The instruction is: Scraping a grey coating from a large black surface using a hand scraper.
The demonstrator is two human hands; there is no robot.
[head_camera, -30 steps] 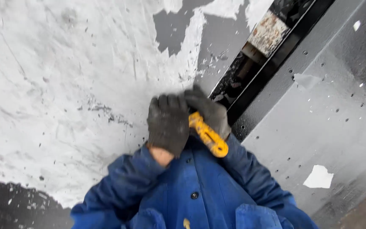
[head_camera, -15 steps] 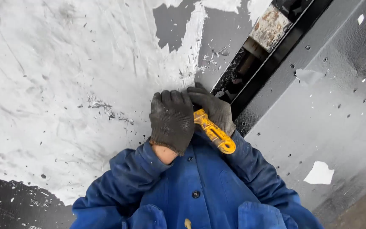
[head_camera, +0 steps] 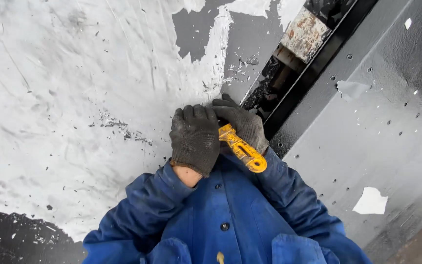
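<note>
Grey metal surface [head_camera: 382, 146], half coated in scraped white paint — two gloved hands at work on it.
Right hand [head_camera: 242, 124] has its grip closed around one yellow-handled scraper [head_camera: 242, 150], handle pointing back toward the blue jacket [head_camera: 221, 215]. Left hand [head_camera: 195, 138] presses fingers-curled on top, just beside it — two white paint patches [head_camera: 371, 201] lie well apart.

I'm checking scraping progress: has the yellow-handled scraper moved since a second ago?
Cannot tell: the yellow-handled scraper, gripped under both hands, sits lower in view, but the black channel shifted likewise, suggesting camera movement.
</note>
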